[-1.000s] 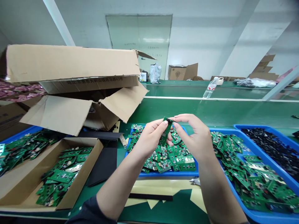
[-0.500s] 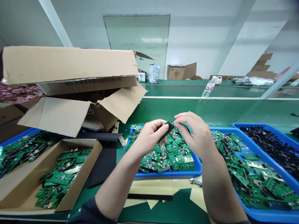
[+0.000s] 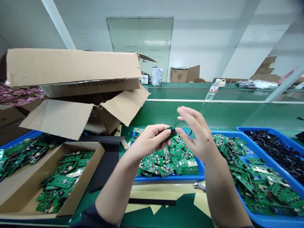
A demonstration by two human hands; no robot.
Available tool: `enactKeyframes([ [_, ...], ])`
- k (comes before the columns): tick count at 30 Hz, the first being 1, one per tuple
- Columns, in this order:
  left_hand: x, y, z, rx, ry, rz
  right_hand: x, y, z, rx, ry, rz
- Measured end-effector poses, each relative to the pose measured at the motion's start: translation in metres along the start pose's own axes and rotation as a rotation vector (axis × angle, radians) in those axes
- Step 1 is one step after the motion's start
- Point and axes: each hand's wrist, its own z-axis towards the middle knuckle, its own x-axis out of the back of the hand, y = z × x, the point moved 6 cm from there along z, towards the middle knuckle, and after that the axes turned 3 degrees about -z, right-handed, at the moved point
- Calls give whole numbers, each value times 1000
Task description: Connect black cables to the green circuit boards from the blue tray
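Observation:
My left hand (image 3: 149, 141) is closed on a small green circuit board (image 3: 170, 133), held just above the middle blue tray (image 3: 200, 174), which is heaped with similar boards. A thin black wire (image 3: 182, 123) loops up from the board's right end. My right hand (image 3: 198, 137) hovers right of the board with its fingers spread and raised; its thumb tip sits close to the board's end. I see nothing gripped in that hand.
A bigger blue tray (image 3: 266, 219) of green boards lies right, with a tray of black parts (image 3: 273, 147) beyond. A shallow cardboard box (image 3: 21, 190) of boards sits left under a large open carton (image 3: 71, 68). Small cutters (image 3: 198, 185) lie by the tray; a water bottle (image 3: 213, 90) stands behind.
My right hand has let go of the board's end and opened, its fingers lifting up and apart. The left hand has lowered the board slightly and tilted it flatter. The black wire loop now shows.

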Motion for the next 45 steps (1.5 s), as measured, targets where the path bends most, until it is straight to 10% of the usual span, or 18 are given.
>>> enactKeyframes([
  [8, 8, 5, 0, -64, 149, -29, 46, 2, -12, -202, 453, 23],
  [15, 1, 10, -2, -153, 71, 70, 14, -7, -5, -292, 31, 81],
  [45, 3, -2, 0, -138, 122, -5, -1, -6, -2, -315, -13, 295],
])
